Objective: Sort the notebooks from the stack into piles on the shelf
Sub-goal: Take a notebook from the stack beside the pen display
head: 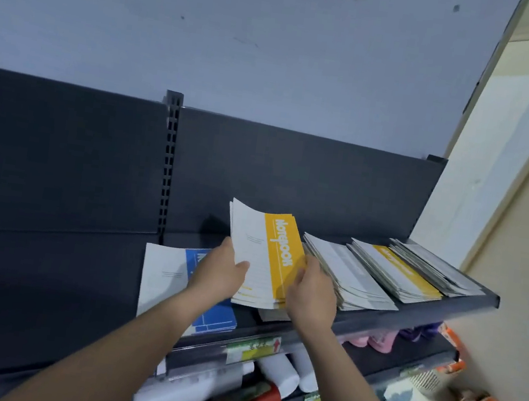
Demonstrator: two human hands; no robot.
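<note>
Dark shop shelf (409,315) below a pale wall: left hand (218,273) and right hand (311,294) both grip the yellow-banded notebook stack (269,255), tilted up mid-shelf between the blue pile (162,274) at its left and the grey pile (347,278), yellow pile (395,271) and end pile (432,266) toward the right edge, so sorting looks partway, with the held stack yet to be dealt out.
</note>
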